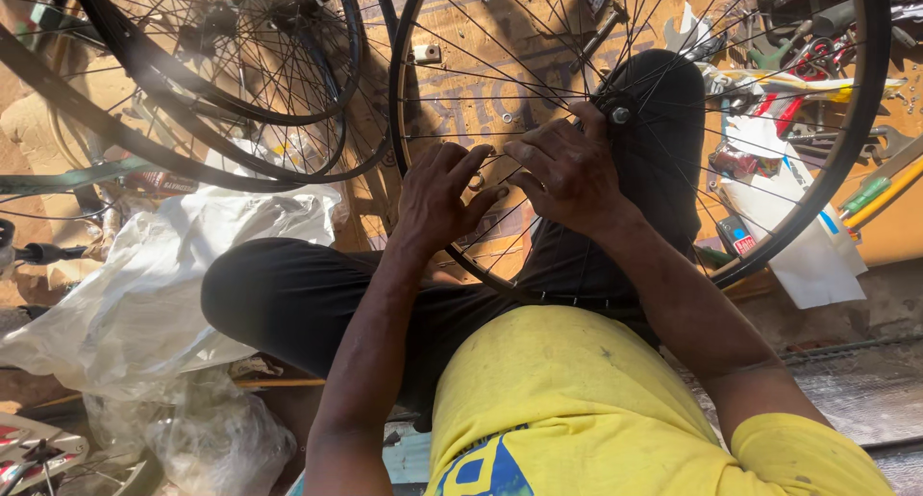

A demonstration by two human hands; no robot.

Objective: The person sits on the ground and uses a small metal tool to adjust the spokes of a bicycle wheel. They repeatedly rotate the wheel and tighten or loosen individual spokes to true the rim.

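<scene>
A: Hand status?
B: Left hand (pixel 437 193) open, fingers spread against the spokes of the bicycle wheel (pixel 538 63). Right hand (pixel 567 169) curled, fingers on spokes beside the hub (pixel 618 114); can't tell if it's pinching one.
A: Wheel position?
B: Upright on the person's lap, rim resting on the black trousers (pixel 288 299). More wheels (pixel 240 63) left, white plastic bags (pixel 163 285) below them, scattered tools (pixel 817 63) at right.

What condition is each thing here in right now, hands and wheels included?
Bicycle wheel: upright on the lap, bare rim, no tyre.
Left hand: open, fingers spread on the spokes.
Right hand: curled, fingertips pinching spokes near the hub.
Other wheels: stacked, leaning at left.
Plastic sheet: crumpled.
</scene>
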